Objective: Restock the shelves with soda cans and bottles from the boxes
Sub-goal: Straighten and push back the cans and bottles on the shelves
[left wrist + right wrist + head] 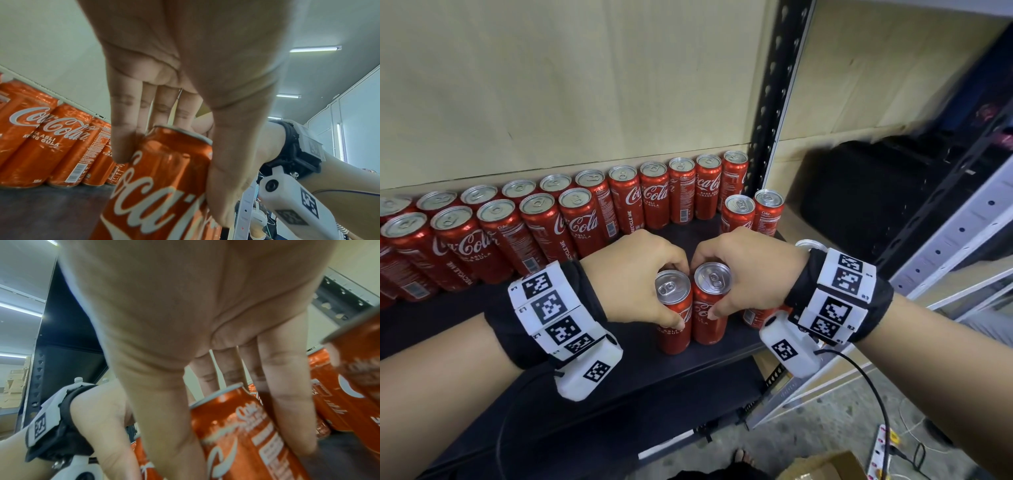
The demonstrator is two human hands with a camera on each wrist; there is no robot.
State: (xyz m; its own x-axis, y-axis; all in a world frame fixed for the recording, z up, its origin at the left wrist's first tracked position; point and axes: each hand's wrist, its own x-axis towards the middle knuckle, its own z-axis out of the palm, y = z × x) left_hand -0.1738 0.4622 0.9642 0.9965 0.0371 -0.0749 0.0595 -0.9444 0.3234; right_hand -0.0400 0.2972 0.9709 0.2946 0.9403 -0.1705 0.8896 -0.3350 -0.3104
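Note:
Two red cola cans stand side by side near the front of the dark shelf. My left hand grips the left can from above, thumb at the front and fingers behind; the left wrist view shows that can in the same grip. My right hand grips the right can the same way, and this can fills the right wrist view. Both cans are upright and touch each other.
Two rows of red cans line the back left of the shelf, and a pair of cans stands at the back right beside the black upright post. A cardboard box and a power strip lie on the floor below.

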